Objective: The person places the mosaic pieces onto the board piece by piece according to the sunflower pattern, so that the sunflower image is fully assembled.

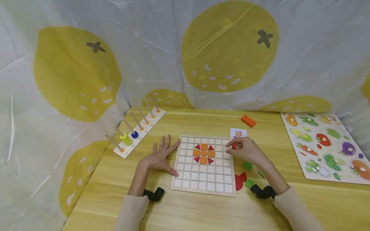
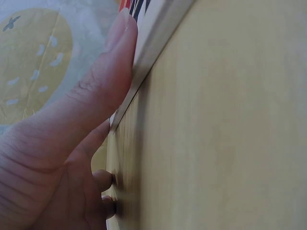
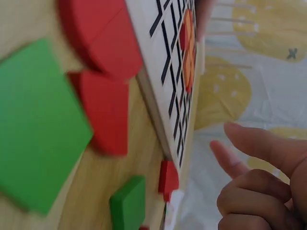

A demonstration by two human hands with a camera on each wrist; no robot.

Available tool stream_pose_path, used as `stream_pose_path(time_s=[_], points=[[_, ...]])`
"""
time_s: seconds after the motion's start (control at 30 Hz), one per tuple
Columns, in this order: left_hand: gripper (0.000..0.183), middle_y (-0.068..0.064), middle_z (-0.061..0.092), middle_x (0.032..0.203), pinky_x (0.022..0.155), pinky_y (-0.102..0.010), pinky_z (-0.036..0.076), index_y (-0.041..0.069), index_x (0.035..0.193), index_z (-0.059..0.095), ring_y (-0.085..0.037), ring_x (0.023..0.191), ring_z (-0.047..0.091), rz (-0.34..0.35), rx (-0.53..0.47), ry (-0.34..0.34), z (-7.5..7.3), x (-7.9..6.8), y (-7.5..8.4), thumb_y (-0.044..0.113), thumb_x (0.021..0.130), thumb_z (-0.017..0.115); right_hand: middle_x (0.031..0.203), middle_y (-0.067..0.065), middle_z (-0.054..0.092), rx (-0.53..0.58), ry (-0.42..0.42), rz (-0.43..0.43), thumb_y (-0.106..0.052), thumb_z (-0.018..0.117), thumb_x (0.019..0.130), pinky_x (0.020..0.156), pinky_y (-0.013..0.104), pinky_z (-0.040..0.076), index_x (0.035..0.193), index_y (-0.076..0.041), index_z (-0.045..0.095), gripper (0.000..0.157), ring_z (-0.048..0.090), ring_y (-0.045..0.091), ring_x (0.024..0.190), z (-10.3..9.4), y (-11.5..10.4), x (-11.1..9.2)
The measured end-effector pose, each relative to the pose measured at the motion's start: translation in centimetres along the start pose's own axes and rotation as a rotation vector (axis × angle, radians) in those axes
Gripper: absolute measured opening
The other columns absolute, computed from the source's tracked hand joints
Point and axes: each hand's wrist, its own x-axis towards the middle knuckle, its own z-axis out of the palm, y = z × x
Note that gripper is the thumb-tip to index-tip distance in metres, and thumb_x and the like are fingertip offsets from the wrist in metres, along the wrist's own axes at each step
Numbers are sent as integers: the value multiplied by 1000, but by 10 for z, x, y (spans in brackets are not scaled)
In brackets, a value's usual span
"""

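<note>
A square wooden grid board (image 1: 190, 183) lies on the table, with orange squares, an orange disc (image 1: 204, 153) and red triangles (image 1: 210, 161) forming a pattern on it. My left hand (image 1: 158, 159) is spread flat at the board's left side, thumb and index fingertip at its edge; in the left wrist view the thumb (image 2: 108, 72) presses against that edge. Over the right edge hovers my right hand (image 1: 245, 150), thumb and index apart with nothing between them, the other fingers bent, as the right wrist view shows. A red piece (image 1: 234, 146) sits beside its fingers.
Red pieces (image 1: 238, 183) and green pieces (image 1: 250, 183) lie right of the board. Behind my right hand are a pattern card (image 1: 233, 131) and an orange block (image 1: 248, 121). A peg counting stand (image 1: 125, 153) stands left; a vegetable puzzle (image 1: 310, 171) lies right.
</note>
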Motion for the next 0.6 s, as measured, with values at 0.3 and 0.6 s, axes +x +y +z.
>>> stream_pose_path(time_s=[0.3, 0.6], points=[[133, -21, -26, 170, 121, -72, -17, 28, 168, 7, -44, 156, -29, -3, 4, -1, 0, -1, 0, 49, 69, 94, 58, -6, 28, -21, -35, 63, -18, 69, 99, 49, 25, 27, 118, -2, 73, 25, 25, 8, 51, -41, 35, -31], [134, -19, -27, 170, 121, -71, -18, 29, 168, 7, -43, 156, -29, -6, -7, -2, 0, 1, 0, 49, 68, 94, 62, -5, 34, 16, -98, 89, -8, 78, 88, 50, 25, 28, 121, 0, 71, 34, 31, 8, 53, -53, 62, -44]])
